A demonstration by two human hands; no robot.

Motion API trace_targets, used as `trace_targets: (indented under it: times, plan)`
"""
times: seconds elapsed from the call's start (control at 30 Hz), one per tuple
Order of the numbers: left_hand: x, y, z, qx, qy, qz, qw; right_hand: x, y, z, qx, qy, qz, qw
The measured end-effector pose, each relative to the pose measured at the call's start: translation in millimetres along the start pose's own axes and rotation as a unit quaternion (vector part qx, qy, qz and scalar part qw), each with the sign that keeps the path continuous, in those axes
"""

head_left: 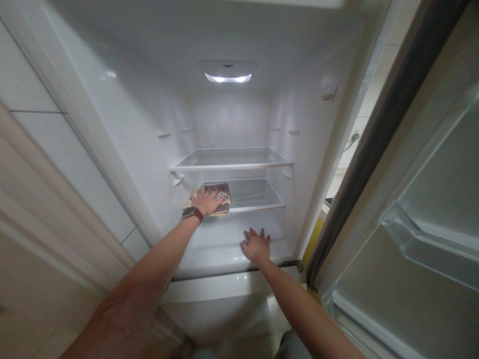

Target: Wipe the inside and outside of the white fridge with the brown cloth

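An open, lit fridge stands in front of me. My left hand (pixel 207 201), with a watch on the wrist, lies flat with fingers spread on a patterned cloth (pixel 220 195). The cloth rests on the left front part of the lower glass shelf (pixel 258 199). My right hand (pixel 256 245) rests open, fingers apart, on the white floor of the fridge compartment (pixel 224 254), below that shelf. It holds nothing.
An upper glass shelf (pixel 232 159) sits above the lower one, with a lamp (pixel 227 77) in the ceiling. The fridge door (pixel 430 199) stands open at right with clear plastic bins (pixel 422 239). White cabinet panels (pixel 45 149) flank the left.
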State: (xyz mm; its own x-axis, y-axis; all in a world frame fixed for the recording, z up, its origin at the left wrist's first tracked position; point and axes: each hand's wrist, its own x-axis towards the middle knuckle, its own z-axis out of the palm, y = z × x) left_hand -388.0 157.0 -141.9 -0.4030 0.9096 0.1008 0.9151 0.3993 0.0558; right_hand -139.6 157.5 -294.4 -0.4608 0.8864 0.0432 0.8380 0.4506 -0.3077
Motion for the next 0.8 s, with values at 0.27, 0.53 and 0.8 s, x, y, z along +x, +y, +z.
trace_targets:
  times: [0.27,0.53,0.8]
  plan:
    - [-1,0,-1.4,-0.005,0.0,0.003,1.0,1,0,0,-0.005,-0.011,0.001,1.0]
    - [-3,-1,-0.6,0.0,0.02,0.03,0.999,1,1,2,-0.016,-0.01,-0.002,1.0]
    - [10,-10,11.8,0.025,0.037,0.048,0.998,3,2,6,-0.01,-0.004,0.0,1.0]
